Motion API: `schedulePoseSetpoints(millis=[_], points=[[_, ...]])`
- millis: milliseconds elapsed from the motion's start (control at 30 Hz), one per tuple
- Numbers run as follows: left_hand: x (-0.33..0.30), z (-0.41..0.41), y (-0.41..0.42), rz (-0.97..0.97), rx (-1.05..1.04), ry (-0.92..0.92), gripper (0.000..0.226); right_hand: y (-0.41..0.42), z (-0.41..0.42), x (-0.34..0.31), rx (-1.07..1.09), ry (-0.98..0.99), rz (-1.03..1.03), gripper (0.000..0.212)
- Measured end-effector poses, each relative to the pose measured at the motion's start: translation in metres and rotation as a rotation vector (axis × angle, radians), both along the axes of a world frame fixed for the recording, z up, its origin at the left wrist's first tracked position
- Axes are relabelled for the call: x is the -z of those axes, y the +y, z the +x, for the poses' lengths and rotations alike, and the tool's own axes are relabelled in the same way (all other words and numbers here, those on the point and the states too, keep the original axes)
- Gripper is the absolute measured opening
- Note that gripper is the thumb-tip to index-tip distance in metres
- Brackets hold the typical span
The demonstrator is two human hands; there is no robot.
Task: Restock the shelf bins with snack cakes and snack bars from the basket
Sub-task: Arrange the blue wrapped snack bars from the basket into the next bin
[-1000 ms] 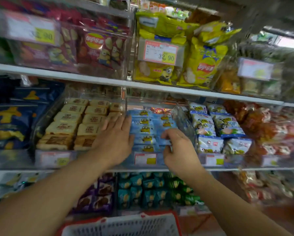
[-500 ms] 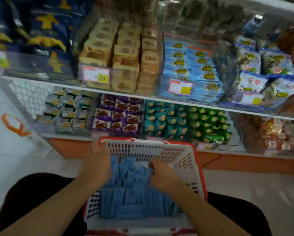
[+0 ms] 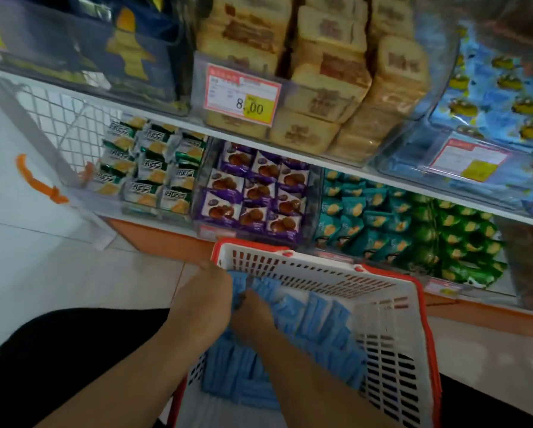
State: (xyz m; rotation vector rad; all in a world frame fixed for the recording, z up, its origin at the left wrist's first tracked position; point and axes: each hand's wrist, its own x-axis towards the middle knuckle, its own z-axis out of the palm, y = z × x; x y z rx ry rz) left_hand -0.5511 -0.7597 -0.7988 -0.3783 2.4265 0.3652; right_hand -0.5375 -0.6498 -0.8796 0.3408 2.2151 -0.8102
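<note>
- Both hands are sunk among the blue snack bars (image 3: 317,322) piled in the white basket (image 3: 392,350)
- Whether the left hand (image 3: 203,298) or the right hand (image 3: 253,313) is grasping bars cannot be told; fingers are hidden
- The basket is placed below the shelf bin (image 3: 487,177) of blue packs

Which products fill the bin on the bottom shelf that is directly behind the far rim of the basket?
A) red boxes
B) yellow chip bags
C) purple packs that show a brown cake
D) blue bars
C: the purple packs sit in the bin just beyond the basket rim, with teal packs to their right.
</note>
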Motion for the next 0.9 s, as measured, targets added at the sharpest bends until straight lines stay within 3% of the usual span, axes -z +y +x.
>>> schedulePoseSetpoints(millis=[167,233,400,733,833,900], points=[[-0.009,0.0,0.002,-0.047,0.053,-0.021,0.054,-0.008,0.0,0.002,0.342,-0.02,-0.104,0.026],[-0.012,0.001,0.005,-0.054,0.047,-0.015,0.061,-0.007,-0.001,0.003,0.307,-0.047,-0.06,0.035],[-0.006,0.005,0.008,-0.062,0.008,-0.011,0.063,0.001,-0.002,0.0,0.238,-0.027,0.017,0.018],[-0.019,0.009,0.011,-0.099,0.082,0.069,0.055,-0.011,0.009,-0.001,0.278,-0.115,-0.15,0.05],[-0.016,0.011,0.007,-0.12,0.134,0.093,0.052,-0.017,0.01,-0.001,0.267,-0.097,-0.104,0.044],[-0.014,0.012,0.001,-0.086,0.179,0.157,0.037,-0.019,0.009,-0.002,0.292,-0.073,-0.093,0.013]])
